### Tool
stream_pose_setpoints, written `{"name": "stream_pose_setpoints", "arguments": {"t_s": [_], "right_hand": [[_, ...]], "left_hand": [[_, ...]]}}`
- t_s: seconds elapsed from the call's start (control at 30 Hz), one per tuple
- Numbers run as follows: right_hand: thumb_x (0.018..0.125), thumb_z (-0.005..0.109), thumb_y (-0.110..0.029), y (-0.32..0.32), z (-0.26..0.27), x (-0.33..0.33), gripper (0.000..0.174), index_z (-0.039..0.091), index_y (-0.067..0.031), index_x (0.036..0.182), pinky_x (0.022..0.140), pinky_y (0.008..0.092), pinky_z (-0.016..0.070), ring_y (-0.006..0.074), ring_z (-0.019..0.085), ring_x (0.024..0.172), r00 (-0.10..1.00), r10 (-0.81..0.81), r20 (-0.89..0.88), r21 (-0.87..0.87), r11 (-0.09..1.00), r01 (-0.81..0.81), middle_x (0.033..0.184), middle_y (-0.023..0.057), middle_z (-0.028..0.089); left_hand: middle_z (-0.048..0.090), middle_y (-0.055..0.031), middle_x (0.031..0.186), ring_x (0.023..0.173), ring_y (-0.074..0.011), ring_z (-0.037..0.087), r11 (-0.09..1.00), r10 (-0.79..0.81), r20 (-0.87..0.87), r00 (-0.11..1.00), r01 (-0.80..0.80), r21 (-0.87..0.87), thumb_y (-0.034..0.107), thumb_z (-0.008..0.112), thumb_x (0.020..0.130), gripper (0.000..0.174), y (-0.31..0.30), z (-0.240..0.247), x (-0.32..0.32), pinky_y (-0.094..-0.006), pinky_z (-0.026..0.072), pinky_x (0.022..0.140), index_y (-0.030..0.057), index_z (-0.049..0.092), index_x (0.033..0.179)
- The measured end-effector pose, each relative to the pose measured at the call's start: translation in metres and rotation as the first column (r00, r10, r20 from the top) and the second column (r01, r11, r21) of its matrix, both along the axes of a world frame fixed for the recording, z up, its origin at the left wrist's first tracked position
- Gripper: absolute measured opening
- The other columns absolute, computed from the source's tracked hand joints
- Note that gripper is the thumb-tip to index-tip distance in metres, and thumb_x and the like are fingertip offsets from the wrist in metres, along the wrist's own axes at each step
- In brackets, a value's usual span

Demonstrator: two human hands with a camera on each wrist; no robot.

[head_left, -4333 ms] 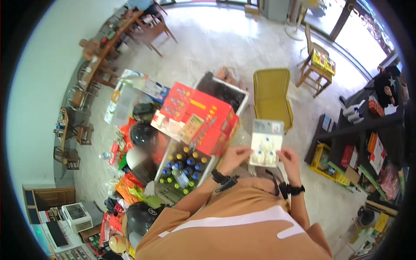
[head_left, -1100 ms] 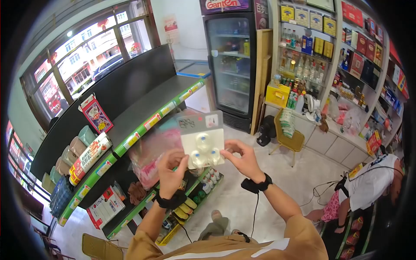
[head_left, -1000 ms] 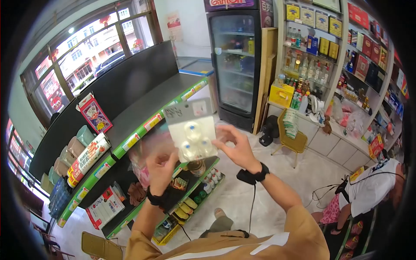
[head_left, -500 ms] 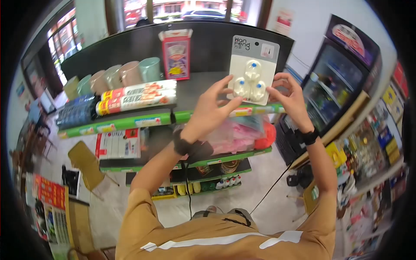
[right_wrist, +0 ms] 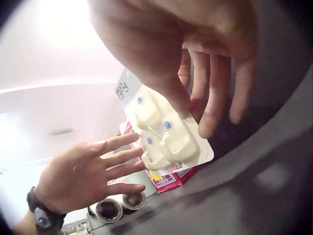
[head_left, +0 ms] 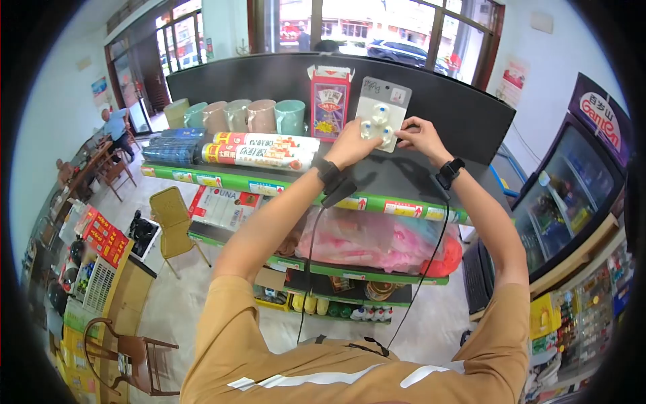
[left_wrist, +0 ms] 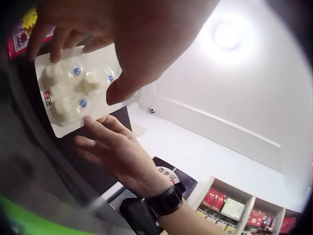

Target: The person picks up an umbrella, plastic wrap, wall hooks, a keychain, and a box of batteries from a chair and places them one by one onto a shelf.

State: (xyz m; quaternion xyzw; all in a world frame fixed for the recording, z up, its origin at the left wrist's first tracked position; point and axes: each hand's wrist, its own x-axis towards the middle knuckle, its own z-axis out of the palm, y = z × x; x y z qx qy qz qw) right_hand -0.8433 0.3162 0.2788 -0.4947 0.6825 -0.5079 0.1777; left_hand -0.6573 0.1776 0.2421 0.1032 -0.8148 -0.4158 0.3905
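Note:
A blister pack [head_left: 381,111] with a grey header and white plastic pieces with blue dots stands nearly upright over the black top shelf, right of a red box [head_left: 330,101]. My right hand [head_left: 422,140] pinches its right edge between thumb and fingers. At the lower left edge is my left hand [head_left: 353,145]. The right wrist view shows this left hand [right_wrist: 93,169] with fingers extended, tips at the pack's edge. Seen in the left wrist view, its thumb overlaps the pack [left_wrist: 58,90], and the other fingers lie along the far edge.
Several mugs [head_left: 261,116] line the shelf's left part, behind rolled packages [head_left: 259,151] and dark blue packs [head_left: 176,147]. Green price strips [head_left: 316,196] edge the shelf. Pink bagged goods [head_left: 377,242] fill the tier below. A drinks fridge [head_left: 572,182] stands right. Two cables [head_left: 306,276] hang from the wrists.
The person has turned from the crates and the fridge to face the shelf. Since half a second ago, the pack has moved in over the shelf, beside the red box.

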Motion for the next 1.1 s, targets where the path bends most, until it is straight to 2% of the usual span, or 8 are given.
{"name": "stream_pose_setpoints", "arguments": {"t_s": [0.03, 0.13, 0.3, 0.4, 0.5, 0.6, 0.83, 1.1], "right_hand": [[0.090, 0.073, -0.015, -0.006, -0.001, -0.005, 0.018, 0.064, -0.0056, 0.102, 0.064, 0.0256, 0.0532, 0.0149, 0.074, 0.079, 1.000, 0.015, 0.026, 0.000, 1.000, -0.015, 0.091, 0.0078, 0.074], [0.090, 0.073, -0.015, -0.023, -0.006, -0.021, 0.019, 0.064, -0.0048, 0.103, 0.064, 0.0251, 0.0531, 0.0150, 0.074, 0.079, 0.998, 0.043, -0.037, 0.018, 0.999, -0.042, 0.092, 0.0080, 0.074], [0.091, 0.072, -0.012, -0.035, -0.010, -0.026, 0.019, 0.062, -0.0009, 0.103, 0.068, 0.0276, 0.0591, 0.0176, 0.074, 0.079, 0.996, 0.093, 0.017, 0.063, 0.994, -0.094, 0.096, 0.0115, 0.073], [0.092, 0.071, -0.012, -0.040, -0.013, -0.031, 0.020, 0.061, -0.0007, 0.104, 0.068, 0.0274, 0.0590, 0.0174, 0.074, 0.079, 0.995, 0.104, 0.010, 0.068, 0.992, -0.105, 0.095, 0.0110, 0.072], [0.092, 0.071, -0.013, -0.041, -0.016, -0.035, 0.020, 0.061, -0.0012, 0.104, 0.067, 0.0265, 0.0579, 0.0168, 0.074, 0.079, 0.993, 0.115, 0.022, 0.076, 0.990, -0.116, 0.095, 0.0101, 0.072], [0.092, 0.071, -0.013, -0.041, -0.016, -0.037, 0.019, 0.060, -0.0018, 0.103, 0.067, 0.0255, 0.0568, 0.0161, 0.074, 0.078, 0.992, 0.124, 0.029, 0.081, 0.989, -0.126, 0.094, 0.0097, 0.072], [0.091, 0.072, -0.013, -0.049, -0.023, -0.047, 0.020, 0.061, -0.0013, 0.104, 0.065, 0.0249, 0.0556, 0.0167, 0.074, 0.079, 0.988, 0.142, 0.067, 0.051, 0.988, -0.146, 0.094, 0.0104, 0.072], [0.090, 0.071, -0.009, -0.041, -0.021, -0.046, 0.022, 0.060, 0.0026, 0.105, 0.067, 0.0270, 0.0583, 0.0188, 0.073, 0.080, 0.974, 0.175, 0.144, 0.012, 0.984, -0.179, 0.097, 0.0144, 0.071]], "left_hand": [[0.070, -0.0228, 0.103, 0.100, -0.0356, 0.069, 1.000, 0.006, -0.041, 0.999, -0.007, -0.022, 0.024, 0.076, 0.079, 0.050, 0.000, -0.001, -0.002, -0.0415, 0.0533, 0.086, -0.0083, 0.060, 0.113], [0.071, -0.0237, 0.106, 0.098, -0.0319, 0.071, 0.991, 0.064, 0.116, 0.991, -0.077, 0.114, 0.022, 0.076, 0.079, 0.050, -0.004, -0.003, -0.009, -0.0395, 0.0547, 0.083, -0.0092, 0.059, 0.113], [0.071, -0.0209, 0.109, 0.094, -0.0266, 0.071, 0.987, 0.106, 0.175, 0.979, -0.125, 0.103, 0.024, 0.077, 0.078, 0.057, -0.016, -0.009, -0.016, -0.0366, 0.0560, 0.080, -0.0092, 0.058, 0.121], [0.069, -0.0183, 0.113, 0.103, -0.0227, 0.067, 0.987, 0.112, 0.196, 0.974, -0.133, 0.096, 0.027, 0.075, 0.084, 0.055, -0.013, -0.007, -0.013, -0.0341, 0.0523, 0.088, -0.0066, 0.058, 0.124], [0.069, -0.0183, 0.114, 0.103, -0.0224, 0.067, 0.987, 0.109, 0.213, 0.971, -0.131, 0.090, 0.027, 0.075, 0.084, 0.055, -0.016, -0.009, -0.017, -0.0340, 0.0521, 0.089, -0.0065, 0.059, 0.124], [0.071, -0.0215, 0.107, 0.094, -0.0269, 0.071, 0.984, 0.151, 0.184, 0.971, -0.165, 0.064, 0.027, 0.077, 0.078, 0.055, -0.020, -0.013, -0.024, -0.0365, 0.0554, 0.079, -0.0096, 0.061, 0.116], [0.072, -0.0218, 0.105, 0.095, -0.0283, 0.072, 0.980, 0.183, 0.207, 0.961, -0.194, 0.034, 0.028, 0.076, 0.078, 0.054, -0.023, -0.012, -0.031, -0.0369, 0.0550, 0.083, -0.0096, 0.062, 0.115], [0.071, -0.0238, 0.108, 0.101, -0.0309, 0.070, 0.978, 0.206, 0.114, 0.972, -0.207, -0.005, 0.022, 0.077, 0.076, 0.050, 0.000, -0.004, -0.026, -0.0377, 0.0549, 0.087, -0.0098, 0.064, 0.113]]}}
